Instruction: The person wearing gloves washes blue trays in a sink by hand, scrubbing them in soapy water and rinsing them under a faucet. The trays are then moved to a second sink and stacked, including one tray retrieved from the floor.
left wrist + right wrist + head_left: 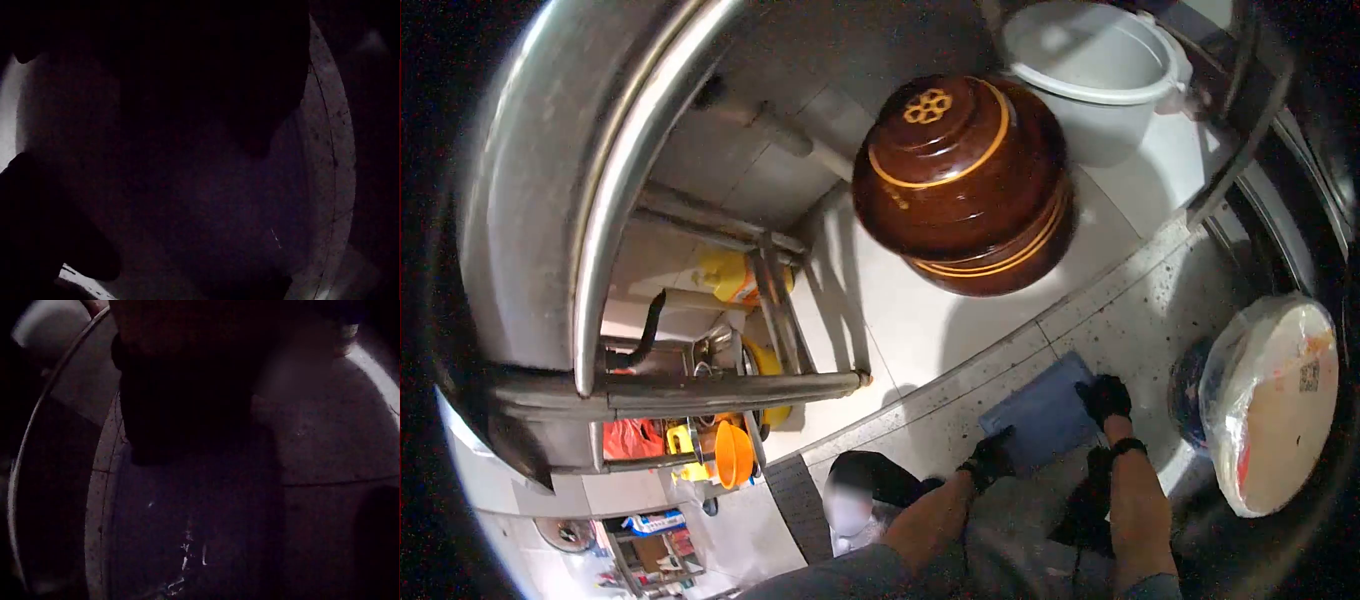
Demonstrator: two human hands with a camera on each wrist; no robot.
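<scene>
A flat, blue, rectangular piece (1040,412) with a few shiny glints lies between my two black-gloved hands, low over the speckled floor. My left hand (990,458) holds its near-left edge. At the right side my right hand (1108,395) grips the edge by the far corner. The left wrist view is very dark; dark finger shapes (262,119) stand out against the blue surface. In the right wrist view the dark glove (187,412) overlaps the top of the blue piece (194,519), and its fingers are mostly lost in shadow.
A brown glazed lidded jar (960,190) stands ahead on white tiles, beside a white bucket (1090,65). To my right is a large plastic-wrapped round package (1270,410). On the left are a metal rack (730,390), an orange bowl (734,455) and a red bag (633,440).
</scene>
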